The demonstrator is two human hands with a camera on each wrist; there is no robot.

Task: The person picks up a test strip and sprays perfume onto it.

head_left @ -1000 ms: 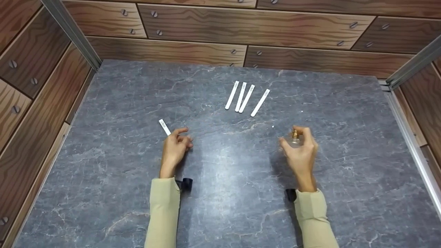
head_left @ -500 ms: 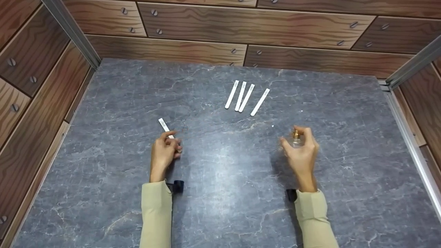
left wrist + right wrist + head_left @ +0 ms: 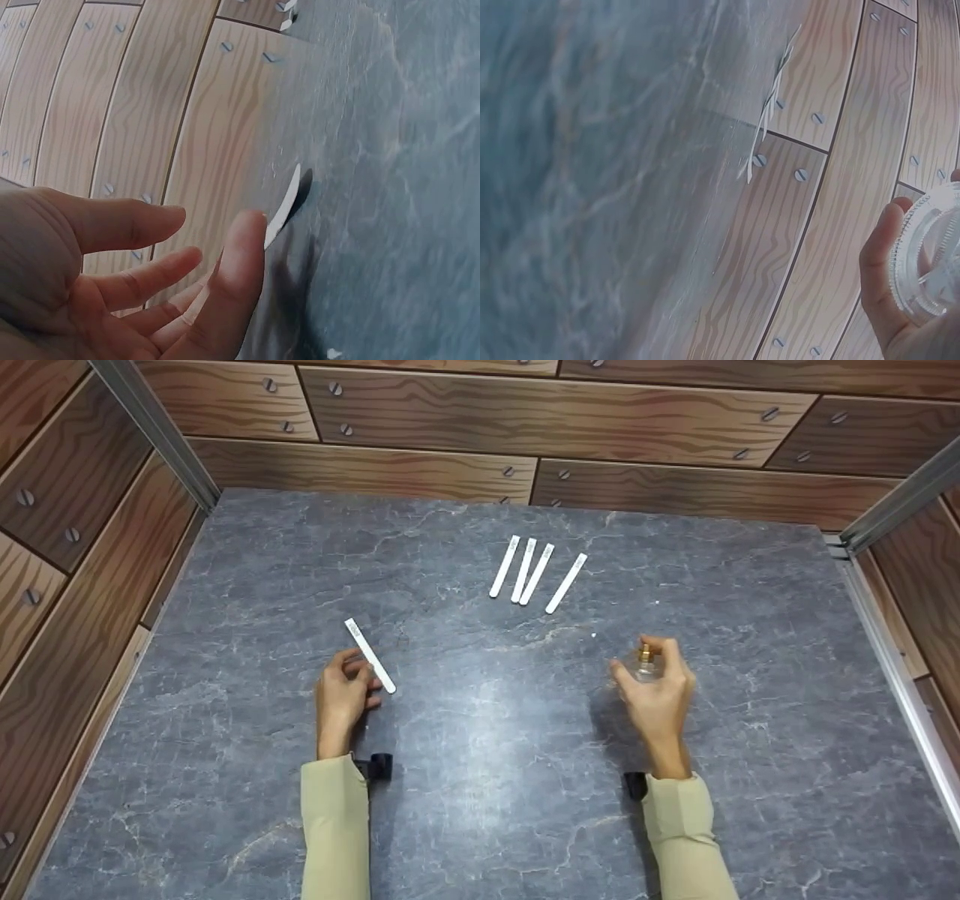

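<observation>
A white paper strip (image 3: 370, 655) lies flat on the grey marble table (image 3: 480, 780), just right of my left hand (image 3: 360, 679). That hand hovers beside it with relaxed, spread fingers and holds nothing. The left wrist view shows the hand (image 3: 214, 225) with its palm open and the strip (image 3: 283, 206) on the table beyond the fingertips. My right hand (image 3: 634, 656) grips a small clear glass bottle (image 3: 643, 661) with a gold spray top, upright above the table. Its round glass base (image 3: 930, 255) shows in the right wrist view, with fingers (image 3: 877, 255) wrapped around it.
Several more white strips (image 3: 536, 574) lie side by side at the back centre of the table, also seen as thin strips (image 3: 769, 120) in the right wrist view. Wood-patterned walls (image 3: 525, 427) with metal corner rails enclose the table on three sides.
My left hand let go of the white strip, left it on the table, and drew back to the left and toward me. The right hand and bottle stayed put.
</observation>
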